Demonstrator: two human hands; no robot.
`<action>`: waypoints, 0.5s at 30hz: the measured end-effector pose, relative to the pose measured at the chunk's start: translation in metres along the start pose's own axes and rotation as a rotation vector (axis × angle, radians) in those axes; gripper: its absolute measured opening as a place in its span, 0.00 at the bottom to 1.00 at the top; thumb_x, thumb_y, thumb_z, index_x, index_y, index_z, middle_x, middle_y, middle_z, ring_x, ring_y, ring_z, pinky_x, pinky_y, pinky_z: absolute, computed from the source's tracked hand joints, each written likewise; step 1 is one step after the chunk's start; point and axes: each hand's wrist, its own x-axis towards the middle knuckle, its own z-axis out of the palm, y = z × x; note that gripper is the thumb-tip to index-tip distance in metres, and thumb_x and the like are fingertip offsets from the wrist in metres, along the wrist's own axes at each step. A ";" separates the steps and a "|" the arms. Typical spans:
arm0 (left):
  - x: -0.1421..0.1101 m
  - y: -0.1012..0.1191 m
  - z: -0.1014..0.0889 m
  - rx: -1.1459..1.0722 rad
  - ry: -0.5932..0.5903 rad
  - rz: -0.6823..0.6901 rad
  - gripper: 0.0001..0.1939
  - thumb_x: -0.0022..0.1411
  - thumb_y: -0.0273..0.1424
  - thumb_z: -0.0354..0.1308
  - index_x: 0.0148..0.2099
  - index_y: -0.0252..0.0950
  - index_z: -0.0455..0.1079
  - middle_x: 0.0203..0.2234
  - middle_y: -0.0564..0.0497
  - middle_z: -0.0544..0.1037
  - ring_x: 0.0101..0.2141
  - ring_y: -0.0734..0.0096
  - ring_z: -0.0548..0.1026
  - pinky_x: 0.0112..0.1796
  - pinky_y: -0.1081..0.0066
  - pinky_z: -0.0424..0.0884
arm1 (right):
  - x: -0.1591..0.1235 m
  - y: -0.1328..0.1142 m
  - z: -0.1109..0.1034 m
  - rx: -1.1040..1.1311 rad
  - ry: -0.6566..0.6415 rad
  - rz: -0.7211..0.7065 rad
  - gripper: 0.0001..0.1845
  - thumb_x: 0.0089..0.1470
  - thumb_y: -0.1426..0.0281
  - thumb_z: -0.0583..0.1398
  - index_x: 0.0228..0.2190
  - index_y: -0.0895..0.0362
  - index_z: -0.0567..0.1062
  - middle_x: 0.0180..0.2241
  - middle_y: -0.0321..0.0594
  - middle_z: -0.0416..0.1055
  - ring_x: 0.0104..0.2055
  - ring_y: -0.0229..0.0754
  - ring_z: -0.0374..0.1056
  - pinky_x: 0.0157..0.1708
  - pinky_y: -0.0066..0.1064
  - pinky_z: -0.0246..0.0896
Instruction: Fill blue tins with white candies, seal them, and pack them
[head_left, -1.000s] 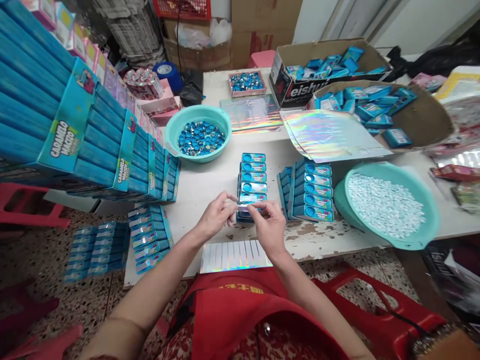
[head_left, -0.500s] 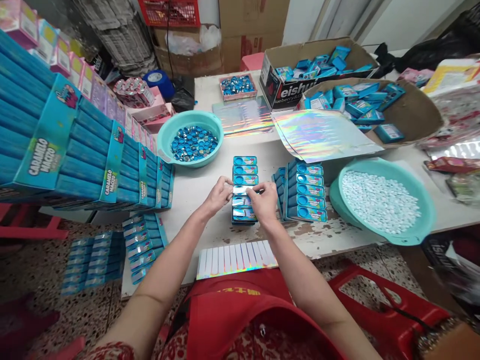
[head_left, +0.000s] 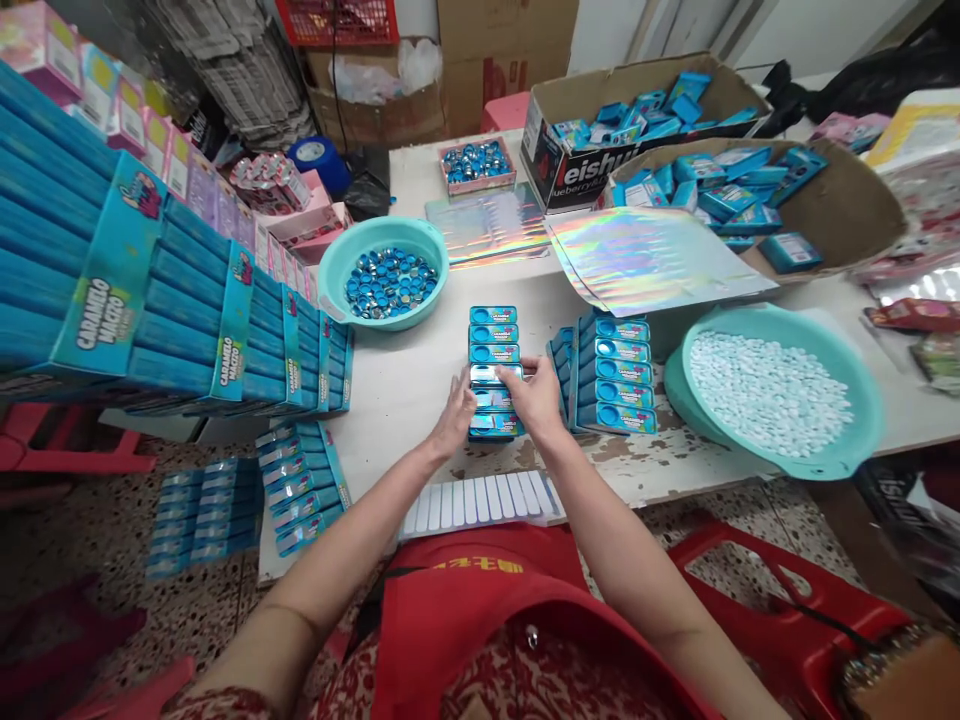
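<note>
Step in hand: judged to be pressing a shiny strip (head_left: 484, 375) down onto the fourth pack from the far end of the centre row of blue packs (head_left: 493, 332).
Your right hand (head_left: 538, 398): thumb on the fourth pack's face, fingers curled narrowly by its right end; whether anything is pinched between them, I cannot tell.
Your left hand (head_left: 452, 418): fingers loosely extended against the left side of the row, no object visible in the grasp.
Row position: on the tabletop (head_left: 420, 380), in front of you, between the bowl of blue caps (head_left: 334, 268) and the second group of packs (head_left: 615, 392).
Row condition: the three far packs show round blue recesses; the two nearest bear shiny patches, outlines unclear.
Strip supply: the sheet of pale strips (head_left: 480, 500) lies along the near edge, just in front of your apron (head_left: 480, 570).
To your right: the bowl of pale pieces (head_left: 686, 385), beyond the second group.
Next move calls for: in my judgement, even thumb pressure along the strip, with your left fingers bracing the row.
Risk noted: sideways pressure could skew the strip or shift the packs.
</note>
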 end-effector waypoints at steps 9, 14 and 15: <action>-0.078 -0.080 -0.056 0.298 -0.425 -0.497 0.30 0.46 0.53 0.58 0.41 0.32 0.73 0.36 0.45 0.78 0.38 0.58 0.74 0.37 0.68 0.67 | -0.105 0.075 -0.062 -0.067 -0.096 0.057 0.28 0.44 0.49 0.60 0.40 0.56 0.71 0.46 0.49 0.68 0.48 0.51 0.63 0.48 0.44 0.58; -0.101 -0.096 -0.043 0.294 -0.347 -0.428 0.25 0.52 0.52 0.51 0.23 0.33 0.65 0.15 0.55 0.65 0.21 0.74 0.63 0.23 0.75 0.57 | -0.135 0.126 -0.086 0.183 -0.240 0.698 0.32 0.49 0.40 0.48 0.36 0.54 0.72 0.41 0.46 0.72 0.46 0.51 0.66 0.43 0.43 0.63; -0.101 -0.088 -0.039 0.330 -0.342 -0.359 0.25 0.54 0.51 0.49 0.23 0.33 0.65 0.15 0.55 0.64 0.21 0.75 0.62 0.23 0.75 0.56 | -0.137 0.130 -0.092 0.272 -0.251 0.814 0.34 0.50 0.40 0.45 0.37 0.54 0.72 0.41 0.47 0.72 0.45 0.49 0.67 0.43 0.42 0.64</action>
